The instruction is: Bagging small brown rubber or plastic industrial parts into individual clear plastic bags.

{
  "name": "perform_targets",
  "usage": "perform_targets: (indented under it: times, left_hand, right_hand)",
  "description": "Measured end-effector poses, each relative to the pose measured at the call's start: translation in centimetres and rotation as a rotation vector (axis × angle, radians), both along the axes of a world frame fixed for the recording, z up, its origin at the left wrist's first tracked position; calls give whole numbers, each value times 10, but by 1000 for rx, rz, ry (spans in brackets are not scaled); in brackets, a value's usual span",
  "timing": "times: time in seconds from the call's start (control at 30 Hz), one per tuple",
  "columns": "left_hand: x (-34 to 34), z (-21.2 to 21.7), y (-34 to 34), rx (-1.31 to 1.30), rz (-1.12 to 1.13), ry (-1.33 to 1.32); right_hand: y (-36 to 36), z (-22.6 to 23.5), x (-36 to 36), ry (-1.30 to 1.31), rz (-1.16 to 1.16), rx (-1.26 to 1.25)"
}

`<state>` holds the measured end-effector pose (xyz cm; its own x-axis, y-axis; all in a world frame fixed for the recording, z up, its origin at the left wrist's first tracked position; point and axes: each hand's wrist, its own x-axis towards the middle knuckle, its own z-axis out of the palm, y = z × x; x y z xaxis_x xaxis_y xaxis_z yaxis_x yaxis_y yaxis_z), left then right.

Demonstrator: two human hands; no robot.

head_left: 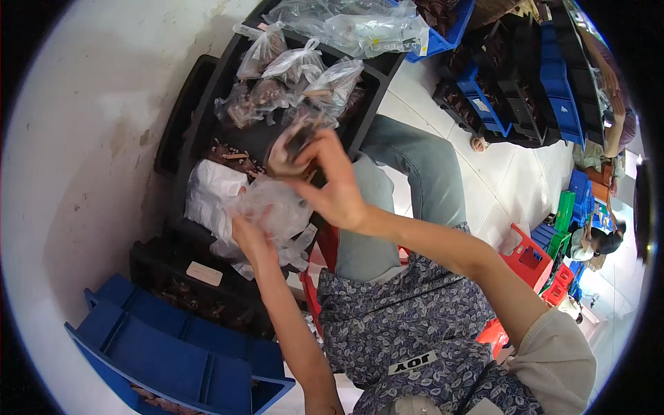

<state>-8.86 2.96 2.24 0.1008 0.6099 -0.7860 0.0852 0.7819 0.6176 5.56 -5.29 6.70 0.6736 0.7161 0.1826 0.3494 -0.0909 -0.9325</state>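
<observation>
My left hand (253, 240) is closed on a clear plastic bag (280, 207), which lies crumpled over the near part of a black crate (185, 155). My right hand (335, 185) is a little above and to the right of that bag, its fingers curled together and smeared by motion. At its fingertips is a blurred brownish and clear thing (282, 153) that I cannot make out. A stack of white plastic bags (211, 194) lies left of my left hand. Small brown and pale stick-like pieces (236, 158) are scattered on the crate's dark surface beyond it.
Several tied clear bags of brown pieces (297, 67) fill the crate's far part, with loose plastic packaging (366, 34) behind. Blue crates (173, 346) stand at lower left, beside a wall (97, 152). My knees (422, 169) are right of the crate. Stacked crates (487, 104) and other people are farther right.
</observation>
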Motion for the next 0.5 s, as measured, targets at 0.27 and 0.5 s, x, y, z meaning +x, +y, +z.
perform_targets:
  times: [0.27,0.5]
  left_hand:
    - [12,2,-3,52,-4,-222]
    - [0,6,4,645,-233,389]
  right_hand:
    - [-10,-1,-28,-40,378,5]
    - [-18,-49,-24,-567,652,-391]
